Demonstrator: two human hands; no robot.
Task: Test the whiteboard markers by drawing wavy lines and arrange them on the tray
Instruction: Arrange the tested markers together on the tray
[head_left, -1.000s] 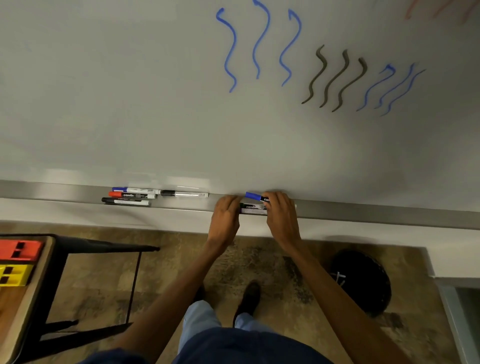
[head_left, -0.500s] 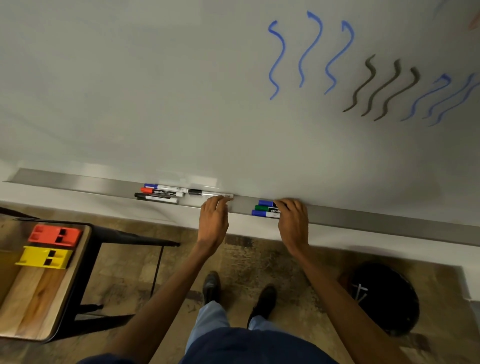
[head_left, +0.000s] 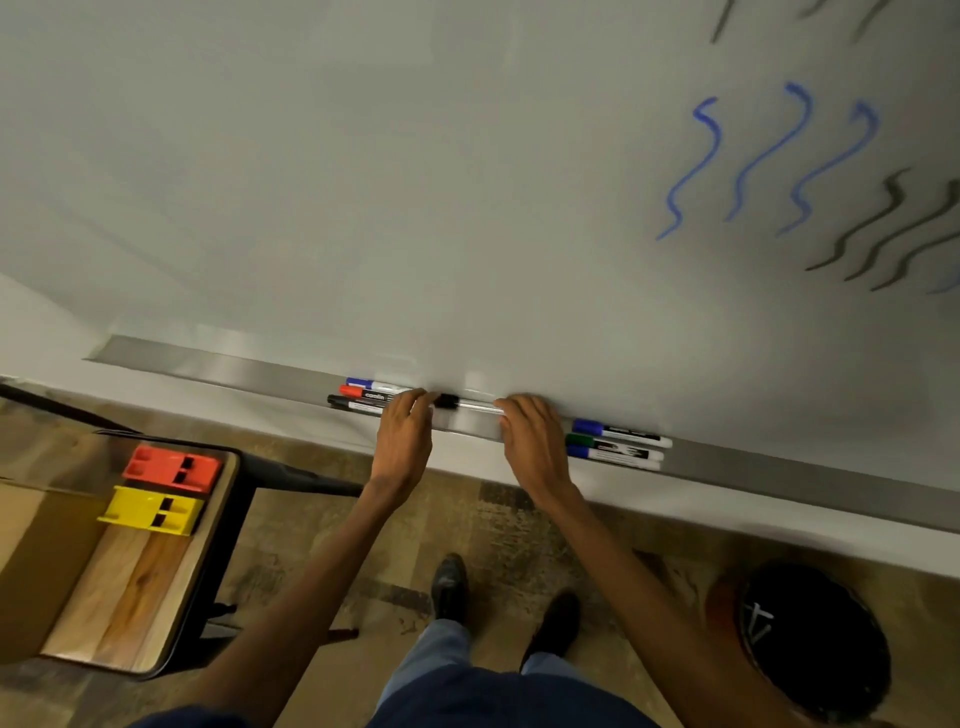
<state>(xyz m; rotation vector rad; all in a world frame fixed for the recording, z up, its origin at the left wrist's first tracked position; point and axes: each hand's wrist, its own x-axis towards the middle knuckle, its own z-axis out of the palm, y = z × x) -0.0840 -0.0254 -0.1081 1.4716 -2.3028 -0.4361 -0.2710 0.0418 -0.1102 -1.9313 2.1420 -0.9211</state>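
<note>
A grey metal tray (head_left: 171, 361) runs along the foot of the whiteboard (head_left: 415, 182). My left hand (head_left: 402, 441) and my right hand (head_left: 530, 447) each pinch one end of a black-capped marker (head_left: 460, 402) that lies along the tray; the left fingers are at the cap end. To the left lie a blue marker (head_left: 366, 384), a red marker (head_left: 363, 393) and a black marker (head_left: 348, 402). To the right lie a blue marker (head_left: 618, 433), a green marker (head_left: 610, 447) and another blue marker (head_left: 613, 458). Blue wavy lines (head_left: 753, 156) and dark wavy lines (head_left: 883, 228) mark the board.
A wooden-topped stool (head_left: 135, 587) with a red block (head_left: 171, 467) and a yellow block (head_left: 150, 512) stands at lower left. A black round bin (head_left: 815, 639) sits on the floor at lower right. My shoes (head_left: 452, 582) are below the tray.
My right hand has left the right-hand group of markers and moved left to the black-capped marker's end. My left hand now pinches its cap end. The view has swung left.
</note>
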